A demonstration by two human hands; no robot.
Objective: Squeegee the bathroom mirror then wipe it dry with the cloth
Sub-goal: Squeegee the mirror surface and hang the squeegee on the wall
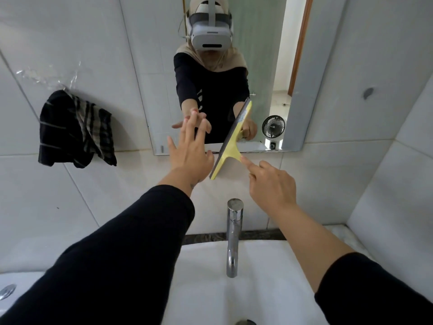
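The bathroom mirror hangs on the tiled wall above the sink. A yellow squeegee with a dark rubber blade rests against the mirror's lower edge, tilted, its lower end over the tile below. My right hand grips the squeegee's handle, index finger stretched along it. My left hand is open, fingers spread, fingertips touching the glass just left of the blade. A black striped cloth hangs from a hook on the wall, left of the mirror.
A chrome tap stands over the white sink below my arms. A second basin edge with a metal drain shows at the far left. The mirror reflects a person wearing a headset and a small fan.
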